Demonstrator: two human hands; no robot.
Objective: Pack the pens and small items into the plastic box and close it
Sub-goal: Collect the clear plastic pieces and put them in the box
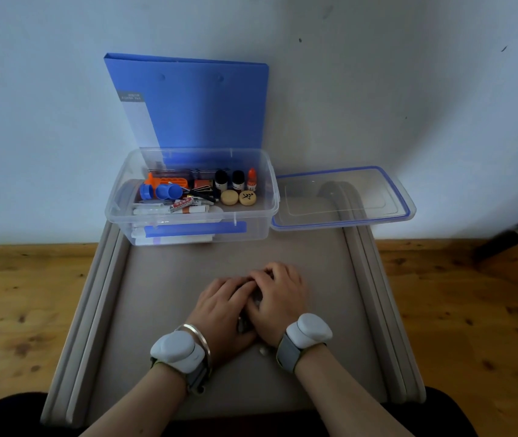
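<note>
The left hand (pixel 223 305) and right hand (pixel 278 296) are lying together mid-tabletop (pixel 163 310), covering something small and dark; I cannot tell whether either is gripping it. The plastic box (pixel 188 231) is sitting open at the far edge, with its lid (pixel 342 197) lying at the far right corner. A wooden disc (pixel 247 197) inside is showing a black character. The label on the blue folder (pixel 200 105) is blurring past reading. A wooden floor (pixel 14 294) is showing on both sides.

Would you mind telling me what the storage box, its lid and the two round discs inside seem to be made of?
Box: clear glossy plastic; its contents show through the walls. Lid: the same clear plastic, with a blue rim, probably a seal. Discs: pale and matte, probably wood, possibly plastic; one bears a dark mark.
</note>
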